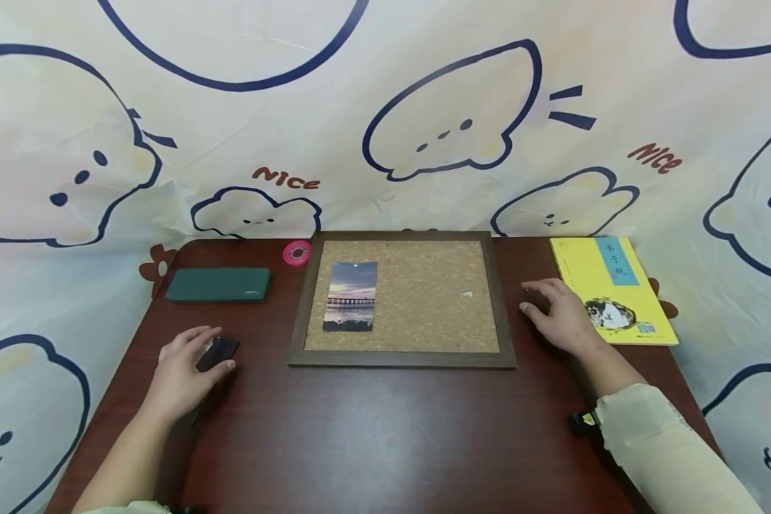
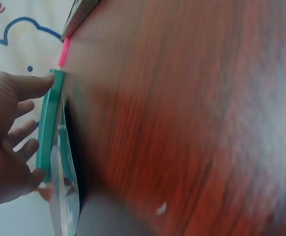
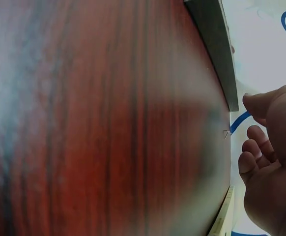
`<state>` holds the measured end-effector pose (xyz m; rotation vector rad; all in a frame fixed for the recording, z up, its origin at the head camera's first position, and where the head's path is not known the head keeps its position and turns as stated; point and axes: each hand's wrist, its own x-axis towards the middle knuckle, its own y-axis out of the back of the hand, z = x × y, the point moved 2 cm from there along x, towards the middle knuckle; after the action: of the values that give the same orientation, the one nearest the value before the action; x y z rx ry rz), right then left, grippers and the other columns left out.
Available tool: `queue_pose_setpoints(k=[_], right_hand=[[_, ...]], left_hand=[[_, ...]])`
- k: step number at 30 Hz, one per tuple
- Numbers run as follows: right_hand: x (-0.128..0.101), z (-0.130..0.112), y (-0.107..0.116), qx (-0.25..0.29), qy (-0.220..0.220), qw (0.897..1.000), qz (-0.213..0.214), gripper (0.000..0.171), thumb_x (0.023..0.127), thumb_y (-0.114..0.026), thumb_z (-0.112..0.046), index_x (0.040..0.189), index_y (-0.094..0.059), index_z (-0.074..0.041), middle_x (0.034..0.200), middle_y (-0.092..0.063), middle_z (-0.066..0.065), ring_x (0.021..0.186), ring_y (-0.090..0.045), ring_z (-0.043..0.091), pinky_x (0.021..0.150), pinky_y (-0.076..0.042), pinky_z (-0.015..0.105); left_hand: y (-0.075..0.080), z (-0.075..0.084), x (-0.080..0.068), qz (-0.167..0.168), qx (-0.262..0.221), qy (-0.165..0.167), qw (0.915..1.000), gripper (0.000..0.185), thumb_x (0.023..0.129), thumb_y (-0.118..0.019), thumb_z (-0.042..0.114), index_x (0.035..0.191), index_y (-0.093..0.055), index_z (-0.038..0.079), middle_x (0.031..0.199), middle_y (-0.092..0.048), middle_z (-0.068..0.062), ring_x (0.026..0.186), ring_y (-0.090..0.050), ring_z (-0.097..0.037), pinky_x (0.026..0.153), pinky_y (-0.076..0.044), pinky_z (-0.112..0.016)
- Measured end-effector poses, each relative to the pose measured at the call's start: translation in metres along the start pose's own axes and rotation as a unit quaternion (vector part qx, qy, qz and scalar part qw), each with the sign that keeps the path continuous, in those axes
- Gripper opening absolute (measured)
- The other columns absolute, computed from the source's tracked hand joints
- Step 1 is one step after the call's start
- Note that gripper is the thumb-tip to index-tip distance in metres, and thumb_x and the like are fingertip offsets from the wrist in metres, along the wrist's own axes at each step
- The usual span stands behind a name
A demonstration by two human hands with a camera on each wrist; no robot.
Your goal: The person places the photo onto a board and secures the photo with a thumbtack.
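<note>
My left hand is over the left side of the table, fingers loosely bent and spread from the thumb. A dark, glossy flat item lies beneath it, partly hidden by the hand. In the left wrist view, that item shows a shiny, reflective edge below the fingers. My right hand is between the corkboard and a yellow book, fingers loosely curled around nothing. A photo of a pier at dusk hangs on the cork's left half. Toward the right of the cork is a small whitish piece.
A dark green case lies at the back left of the brown table. Between it and the board sits a pink roll. A small metal clip-like thing shows near the right fingers. Patterned cloth hangs behind.
</note>
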<state>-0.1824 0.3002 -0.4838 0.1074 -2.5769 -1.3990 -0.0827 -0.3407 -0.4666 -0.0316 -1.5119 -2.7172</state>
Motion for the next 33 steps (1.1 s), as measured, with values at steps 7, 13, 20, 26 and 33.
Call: queue_pose_setpoints(k=[7,13,20,26,33], right_hand=[[0.008,0.011,-0.002,-0.010,-0.033,0.999,0.009,0.040,0.093,-0.063,-0.023,0.128,-0.058,-0.005,0.117,-0.055,0.017,0.098,-0.054,0.031,0.082,-0.045,0.050],[0.016,0.016,-0.005,-0.031,-0.054,0.998,0.003,0.042,0.094,-0.062,-0.025,0.129,-0.057,-0.003,0.113,-0.056,0.017,0.097,-0.054,0.031,0.081,-0.045,0.050],[0.023,0.015,-0.008,-0.051,-0.067,0.996,-0.009,0.041,0.094,-0.060,-0.027,0.127,-0.058,-0.002,0.109,-0.058,0.017,0.096,-0.055,0.032,0.080,-0.045,0.050],[0.025,0.015,-0.008,-0.057,-0.071,0.996,-0.013,0.034,0.097,-0.056,-0.024,0.122,-0.063,-0.003,0.112,-0.060,0.019,0.099,-0.057,0.036,0.080,-0.046,0.053],[0.028,0.013,-0.009,-0.058,-0.073,0.996,-0.019,0.026,0.098,-0.054,-0.020,0.115,-0.068,-0.006,0.118,-0.059,0.022,0.107,-0.056,0.042,0.085,-0.045,0.058]], left_hand=[[0.004,-0.013,-0.006,-0.025,0.025,0.050,0.9981,0.083,0.084,-0.071,0.048,0.149,-0.037,0.011,0.148,-0.025,-0.027,0.131,-0.013,-0.060,0.081,-0.022,-0.076],[0.007,-0.024,-0.009,-0.038,0.040,0.091,0.9943,0.095,0.078,-0.075,0.052,0.150,-0.031,0.008,0.149,-0.016,-0.032,0.129,-0.009,-0.062,0.076,-0.019,-0.078],[0.011,-0.036,-0.005,-0.046,0.054,0.120,0.9903,0.109,0.071,-0.077,0.059,0.152,-0.025,0.007,0.147,-0.013,-0.035,0.122,-0.014,-0.064,0.071,-0.022,-0.075],[0.013,-0.038,-0.001,-0.052,0.066,0.139,0.9868,0.118,0.066,-0.077,0.065,0.152,-0.023,0.006,0.144,-0.015,-0.038,0.118,-0.020,-0.063,0.074,-0.023,-0.073],[0.013,-0.038,-0.002,-0.064,0.074,0.146,0.9844,0.119,0.066,-0.077,0.066,0.151,-0.023,0.004,0.138,-0.021,-0.044,0.115,-0.023,-0.065,0.077,-0.024,-0.073]])
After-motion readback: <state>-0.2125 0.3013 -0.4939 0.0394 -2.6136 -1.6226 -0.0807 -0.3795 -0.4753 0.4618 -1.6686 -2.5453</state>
